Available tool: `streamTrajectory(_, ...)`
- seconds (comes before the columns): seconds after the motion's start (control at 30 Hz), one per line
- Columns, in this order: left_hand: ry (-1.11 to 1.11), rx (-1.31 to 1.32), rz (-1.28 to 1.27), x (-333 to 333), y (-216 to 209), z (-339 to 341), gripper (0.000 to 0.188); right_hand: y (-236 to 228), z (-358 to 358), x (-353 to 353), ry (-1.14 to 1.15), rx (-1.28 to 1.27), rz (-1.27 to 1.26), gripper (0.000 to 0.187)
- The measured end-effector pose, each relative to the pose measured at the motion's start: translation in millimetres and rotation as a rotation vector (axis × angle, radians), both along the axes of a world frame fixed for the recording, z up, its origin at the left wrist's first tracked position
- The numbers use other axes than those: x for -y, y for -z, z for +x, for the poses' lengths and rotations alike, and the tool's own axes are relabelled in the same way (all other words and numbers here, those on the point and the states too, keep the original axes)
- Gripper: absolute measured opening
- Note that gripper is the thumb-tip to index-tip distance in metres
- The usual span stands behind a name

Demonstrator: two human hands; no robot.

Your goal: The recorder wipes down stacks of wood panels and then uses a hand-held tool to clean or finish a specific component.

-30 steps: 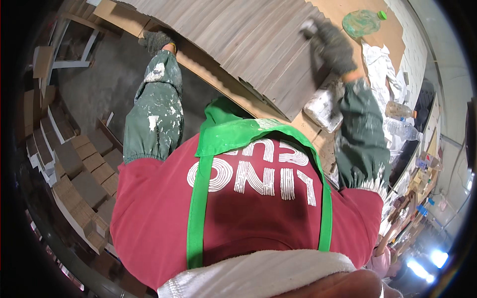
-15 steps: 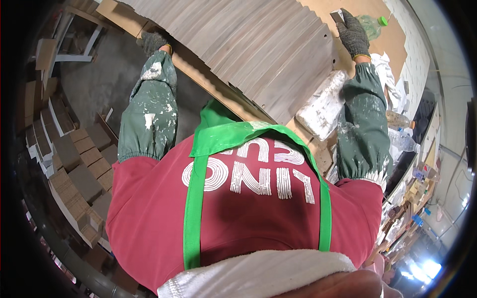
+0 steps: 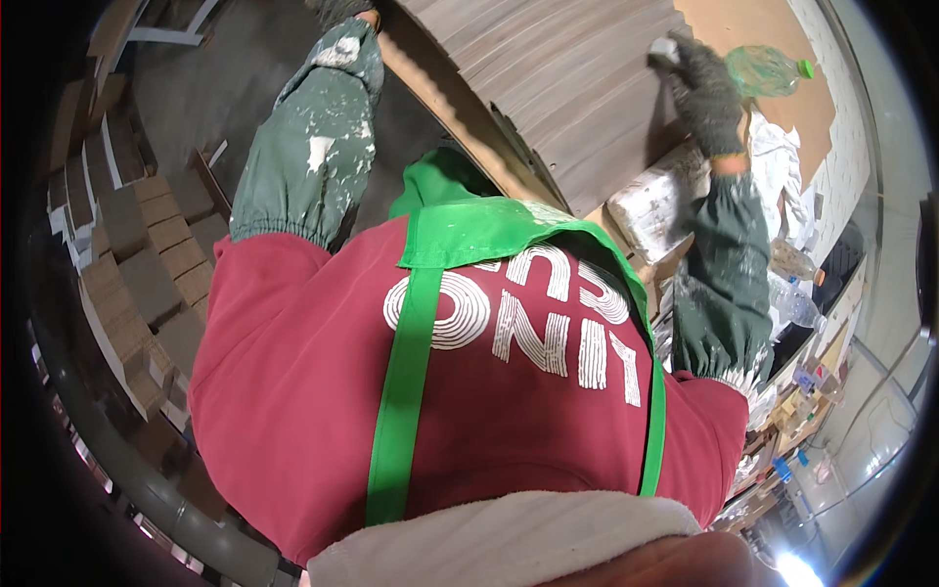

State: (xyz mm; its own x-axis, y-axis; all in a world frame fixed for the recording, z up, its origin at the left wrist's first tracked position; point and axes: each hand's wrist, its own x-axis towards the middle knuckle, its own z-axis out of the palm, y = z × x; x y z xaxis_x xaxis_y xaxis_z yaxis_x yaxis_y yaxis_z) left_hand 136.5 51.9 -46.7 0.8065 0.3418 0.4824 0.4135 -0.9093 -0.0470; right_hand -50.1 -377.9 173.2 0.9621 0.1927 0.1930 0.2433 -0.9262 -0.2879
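Note:
Grey wood-grain strips [image 3: 567, 88] lie side by side on the bench. My right hand [image 3: 709, 98], in a dark knit glove, is closed on a small pale block [image 3: 665, 51] over the strips' right-hand ends. My left hand [image 3: 340, 10], gloved alike, is at the upper edge beside the bench's near left edge; its fingers are cut off by the frame. Near my right forearm lies a white, stained bundle [image 3: 655, 210] that looks plastic-wrapped. A clear green bottle [image 3: 765, 71] with a green cap lies on its side just right of my right hand.
White cloth [image 3: 778, 161] lies beyond my right wrist. Clear plastic bottles [image 3: 797, 303] lie lower right, near a cluttered shelf [image 3: 782, 421]. Stacks of brown and grey pieces [image 3: 147, 264] stand to the left, by a grey floor [image 3: 235, 98]. A wooden rail [image 3: 440, 93] runs along the bench's near edge.
My right hand with the block has moved from beyond the strips' right end to over them. My left hand has moved up, partly out of the picture. The whole view has shifted.

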Motion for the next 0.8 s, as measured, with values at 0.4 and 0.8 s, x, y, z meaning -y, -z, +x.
streamTrajectory(0.4,-0.547,0.093,1.230,-20.3,37.1,8.5,0.018,-22.0,-85.3,-141.4,-0.457,-0.081,0.028,0.056)
streamTrajectory(0.8,-0.763,0.125,1.339,-35.8,86.5,36.3,0.012,-32.8,-71.2,-122.0,-0.451,-0.177,-0.140,0.050)
